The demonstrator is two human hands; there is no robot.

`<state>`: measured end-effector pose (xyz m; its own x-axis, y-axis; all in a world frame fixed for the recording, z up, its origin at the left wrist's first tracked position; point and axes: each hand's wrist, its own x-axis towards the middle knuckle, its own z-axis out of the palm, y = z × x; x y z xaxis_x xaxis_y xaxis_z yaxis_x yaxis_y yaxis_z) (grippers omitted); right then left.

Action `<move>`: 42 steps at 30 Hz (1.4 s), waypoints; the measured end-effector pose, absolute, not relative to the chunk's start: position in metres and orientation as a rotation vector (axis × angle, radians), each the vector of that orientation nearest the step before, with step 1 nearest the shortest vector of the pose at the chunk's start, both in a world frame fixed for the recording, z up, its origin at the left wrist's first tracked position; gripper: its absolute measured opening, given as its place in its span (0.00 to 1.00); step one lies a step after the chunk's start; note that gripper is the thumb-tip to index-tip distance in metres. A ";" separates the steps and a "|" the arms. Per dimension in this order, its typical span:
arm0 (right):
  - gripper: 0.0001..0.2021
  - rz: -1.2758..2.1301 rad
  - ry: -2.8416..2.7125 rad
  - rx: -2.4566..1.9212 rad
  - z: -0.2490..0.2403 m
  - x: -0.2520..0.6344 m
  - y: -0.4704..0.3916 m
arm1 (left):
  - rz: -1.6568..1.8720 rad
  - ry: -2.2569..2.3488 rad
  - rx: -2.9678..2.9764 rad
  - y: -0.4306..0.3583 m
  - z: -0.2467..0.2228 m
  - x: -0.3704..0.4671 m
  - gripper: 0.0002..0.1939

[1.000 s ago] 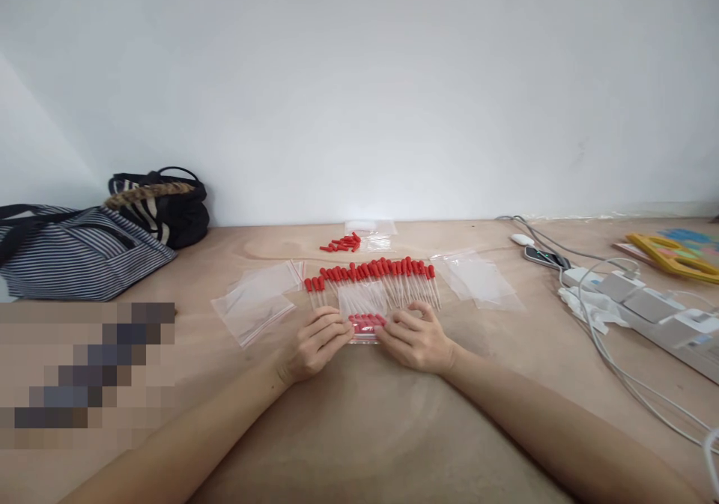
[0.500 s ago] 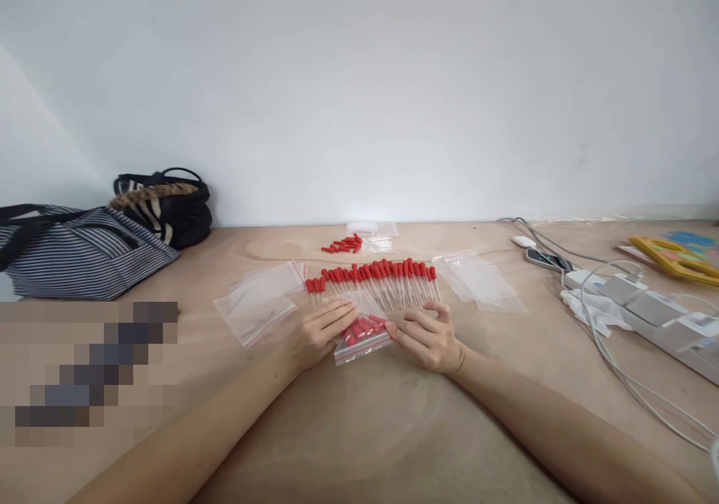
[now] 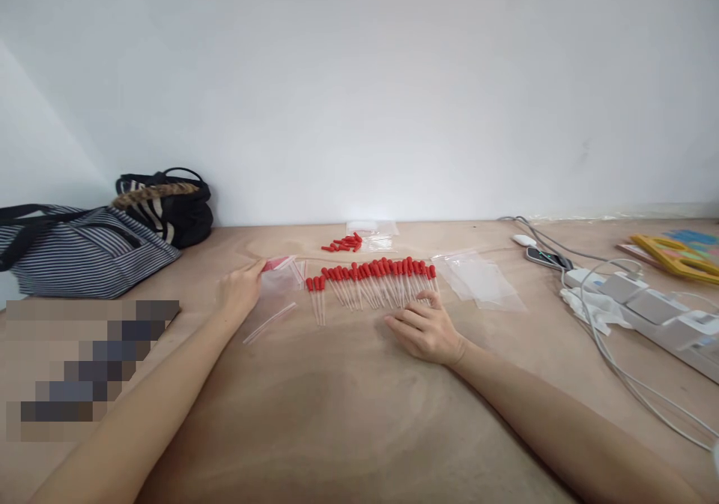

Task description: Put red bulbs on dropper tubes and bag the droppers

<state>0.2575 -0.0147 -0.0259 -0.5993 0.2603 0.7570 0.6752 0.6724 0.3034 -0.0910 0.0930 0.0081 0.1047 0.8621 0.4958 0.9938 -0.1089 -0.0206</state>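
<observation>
My left hand (image 3: pixel 241 288) is over at the left, fingers closed at the edge of a clear zip bag (image 3: pixel 278 263) with red pieces inside. Much of that bag is hidden by the hand, and it lies over other clear zip bags (image 3: pixel 275 294). My right hand (image 3: pixel 425 329) rests on the table with fingers apart and holds nothing. Just beyond it is a row of glass droppers (image 3: pixel 382 283) with red rubber bulbs, their thin tubes pointing towards me.
Loose red bulbs (image 3: pixel 345 243) and a clear bag with thin tubes (image 3: pixel 377 240) lie by the wall. Flat clear bags (image 3: pixel 486 283) are right of the droppers. A power strip (image 3: pixel 645 305) with cables sits at right; a striped bag (image 3: pixel 95 253) stands at left.
My left hand has moved left, taking the bag of red pieces from in front of the droppers to the left-hand bags. My right hand has let go of it and stays nearly in place.
</observation>
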 end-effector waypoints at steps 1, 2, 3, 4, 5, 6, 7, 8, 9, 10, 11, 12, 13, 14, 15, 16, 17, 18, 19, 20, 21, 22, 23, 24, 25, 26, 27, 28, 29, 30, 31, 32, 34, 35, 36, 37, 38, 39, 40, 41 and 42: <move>0.06 -0.763 -2.195 -0.719 -0.026 0.257 -0.015 | -0.466 -1.850 -2.092 0.098 0.008 -0.095 0.20; 0.07 -0.762 -2.203 -0.724 -0.026 0.258 -0.015 | -0.424 -1.849 -2.157 0.102 0.007 -0.099 0.21; 0.07 -0.760 -2.210 -0.731 -0.026 0.258 -0.015 | -0.401 -1.821 -2.227 0.105 0.007 -0.101 0.21; 0.07 -0.757 -2.216 -0.738 -0.025 0.258 -0.015 | -0.384 -1.782 -2.292 0.107 0.008 -0.104 0.21; 0.07 -0.752 -2.221 -0.744 -0.025 0.258 -0.015 | -0.367 -1.749 -2.341 0.108 0.009 -0.106 0.21; 0.07 -0.746 -2.225 -0.751 -0.025 0.259 -0.016 | -0.351 -1.721 -2.381 0.108 0.010 -0.108 0.21; 0.07 -0.738 -2.230 -0.757 -0.025 0.259 -0.016 | -0.342 -1.688 -2.425 0.105 0.012 -0.110 0.21; 0.07 -0.729 -2.233 -0.762 -0.024 0.259 -0.016 | -0.345 -1.647 -2.476 0.100 0.015 -0.111 0.21; 0.07 -0.719 -2.236 -0.765 -0.024 0.259 -0.016 | -0.361 -1.599 -2.530 0.092 0.017 -0.112 0.20; 0.07 -0.709 -2.238 -0.766 -0.023 0.259 -0.016 | -0.391 -1.537 -2.591 0.082 0.020 -0.112 0.19; 0.08 -0.700 -2.238 -0.766 -0.023 0.259 -0.015 | -0.433 -1.476 -2.647 0.070 0.022 -0.110 0.17; 0.08 -0.694 -2.238 -0.765 -0.023 0.258 -0.015 | -0.459 -1.447 -2.675 0.057 0.023 -0.108 0.16; 0.08 -0.690 -2.240 -0.763 -0.023 0.258 -0.015 | -0.431 -1.417 -2.713 0.045 0.023 -0.106 0.16; 0.08 -0.688 -2.243 -0.760 -0.023 0.258 -0.014 | -0.394 -1.407 -2.742 0.033 0.023 -0.103 0.15; 0.08 -0.685 -2.249 -0.755 -0.023 0.258 -0.014 | -0.379 -1.396 -2.768 0.023 0.021 -0.100 0.14; 0.08 -0.681 -2.256 -0.751 -0.023 0.259 -0.014 | -0.393 -1.389 -2.777 0.016 0.019 -0.099 0.12; 0.08 -0.676 -2.264 -0.748 -0.024 0.259 -0.013 | -0.426 -1.389 -2.758 0.012 0.016 -0.098 0.12; 0.08 -0.669 -2.273 -0.747 -0.024 0.259 -0.013 | -0.458 -1.383 -2.734 0.010 0.014 -0.098 0.12; 0.08 -0.661 -2.282 -0.749 -0.025 0.259 -0.013 | -0.484 -1.381 -2.704 0.010 0.011 -0.098 0.13; 0.08 -0.652 -2.290 -0.754 -0.025 0.259 -0.013 | -0.491 -1.387 -2.678 0.010 0.010 -0.099 0.14; 0.08 -0.643 -2.296 -0.759 -0.025 0.259 -0.013 | -0.475 -1.407 -2.667 0.009 0.009 -0.099 0.14; 0.09 -0.633 -2.299 -0.765 -0.025 0.259 -0.013 | -0.441 -1.443 -2.673 0.007 0.009 -0.097 0.15; 0.09 -0.624 -2.298 -0.768 -0.025 0.259 -0.013 | -0.393 -1.491 -2.699 0.003 0.010 -0.094 0.15; 0.09 -0.614 -2.297 -0.772 -0.025 0.259 -0.013 | -0.340 -1.548 -2.741 -0.002 0.011 -0.088 0.15; 0.09 -0.603 -2.294 -0.773 -0.025 0.259 -0.013 | -0.292 -1.597 -2.797 -0.009 0.013 -0.080 0.16; 0.09 -0.592 -2.290 -0.775 -0.025 0.259 -0.014 | -0.262 -1.623 -2.868 -0.016 0.015 -0.070 0.16; 0.09 -0.580 -2.286 -0.779 -0.025 0.259 -0.014 | -0.269 -1.655 -2.907 -0.024 0.016 -0.058 0.16; 0.09 -0.568 -2.282 -0.784 -0.025 0.259 -0.014 | -0.285 -1.695 -2.922 -0.031 0.017 -0.044 0.16; 0.09 -0.554 -2.279 -0.793 -0.025 0.259 -0.013 | -0.275 -1.726 -2.938 -0.038 0.018 -0.030 0.16; 0.08 -0.539 -2.275 -0.805 -0.025 0.259 -0.013 | -0.275 -1.761 -2.953 -0.043 0.019 -0.015 0.16; 0.08 -0.523 -2.273 -0.821 -0.026 0.260 -0.013 | -0.275 -1.802 -2.971 -0.046 0.020 -0.001 0.17; 0.08 -0.503 -2.275 -0.837 -0.026 0.261 -0.012 | -0.240 -1.845 -3.005 -0.048 0.021 0.012 0.18; 0.08 -0.450 -2.281 -0.869 -0.027 0.262 -0.012 | -0.226 -1.875 -3.079 -0.049 0.023 0.031 0.19; 0.08 -0.413 -2.283 -0.884 -0.027 0.262 -0.013 | -0.235 -1.845 -3.116 -0.049 0.024 0.037 0.19; 0.08 -0.365 -2.286 -0.896 -0.026 0.261 -0.014 | -0.266 -1.783 -3.145 -0.047 0.025 0.040 0.19; 0.08 -0.305 -2.293 -0.908 -0.025 0.260 -0.016 | -0.310 -1.697 -3.164 -0.046 0.026 0.040 0.18; 0.07 -0.234 -2.306 -0.915 -0.023 0.258 -0.018 | -0.363 -1.592 -3.176 -0.044 0.026 0.038 0.17; 0.07 -0.156 -2.326 -0.915 -0.022 0.255 -0.021 | -0.414 -1.484 -3.181 -0.042 0.025 0.034 0.18; 0.07 -0.076 -2.353 -0.909 -0.020 0.252 -0.024 | -0.451 -1.387 -3.187 -0.041 0.023 0.030 0.22; 0.07 -0.002 -2.383 -0.898 -0.019 0.249 -0.027 | -0.466 -1.309 -3.198 -0.039 0.021 0.025 0.30; 0.08 0.059 -2.412 -0.885 -0.018 0.245 -0.029 | -0.456 -1.259 -3.217 -0.038 0.017 0.021 0.36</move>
